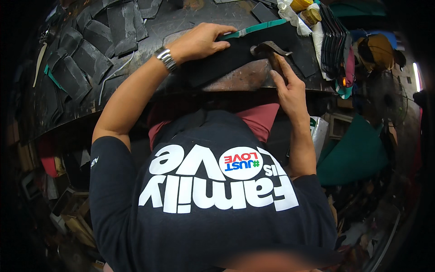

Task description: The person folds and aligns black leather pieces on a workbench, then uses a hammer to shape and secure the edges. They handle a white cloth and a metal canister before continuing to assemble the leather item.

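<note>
My left hand (199,41), with a metal-band watch on the wrist, pinches the left end of a green strip (264,26) between thumb and fingers. The strip runs along the far edge of a flat black sheet (226,56) on the dark worktable. In my right hand (291,93) is a hammer (270,48), gripped by its wooden handle. Its metal head rests on or hovers just over the black sheet; I cannot tell which. A brown, worn slab (240,76) shows at the near table edge, partly under the sheet.
Several black cut pieces (93,36) lie in overlapping heaps at the table's left. On the right stand a stack of black pieces (334,45) and a yellow tin (310,17). Green material (355,154) hangs below right, and a fan (394,97) stands beyond it.
</note>
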Tool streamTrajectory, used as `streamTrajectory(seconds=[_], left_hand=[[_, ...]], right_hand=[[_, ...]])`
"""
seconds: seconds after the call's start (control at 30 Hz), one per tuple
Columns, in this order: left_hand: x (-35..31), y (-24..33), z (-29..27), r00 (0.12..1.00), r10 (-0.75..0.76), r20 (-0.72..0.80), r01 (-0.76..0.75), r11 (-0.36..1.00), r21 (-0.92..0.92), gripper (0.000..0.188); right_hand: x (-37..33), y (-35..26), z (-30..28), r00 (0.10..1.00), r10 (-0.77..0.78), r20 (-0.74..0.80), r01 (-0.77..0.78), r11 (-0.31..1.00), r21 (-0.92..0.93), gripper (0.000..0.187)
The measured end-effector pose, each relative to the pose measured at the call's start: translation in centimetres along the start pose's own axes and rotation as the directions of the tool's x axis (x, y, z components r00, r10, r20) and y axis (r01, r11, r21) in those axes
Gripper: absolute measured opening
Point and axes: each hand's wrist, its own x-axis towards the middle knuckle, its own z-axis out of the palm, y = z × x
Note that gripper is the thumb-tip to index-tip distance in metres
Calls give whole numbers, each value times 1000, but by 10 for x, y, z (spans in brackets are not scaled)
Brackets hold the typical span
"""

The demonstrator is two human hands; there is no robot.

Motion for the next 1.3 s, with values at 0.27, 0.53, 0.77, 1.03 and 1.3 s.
streamTrajectory(seconds=[0.27, 0.53, 0.77, 1.03, 1.3], left_hand=[[-58, 6, -46, 978, -181, 104, 185, 982, -35, 48], [-68, 3, -48, 989, -134, 57, 138, 987, -86, 46], [-83, 8, -62, 960, -279, 3, 222, 755, -617, 47], [-68, 41, -52, 913, -183, 366, 405, 533, -743, 45], [-70, 12, -26, 958, -277, 75, 195, 438, -877, 35]], right_hand=[[-11, -28, 30, 976, -195, 100, 210, 964, -165, 50], [-12, 18, 14, 976, -191, -103, 141, 919, -368, 48], [0, 56, -10, 983, -90, -157, -23, 796, -604, 49], [16, -8, 3, 712, -702, 14, 585, 582, -565, 47], [91, 38, -106, 762, -491, -422, 416, 871, -261, 44]])
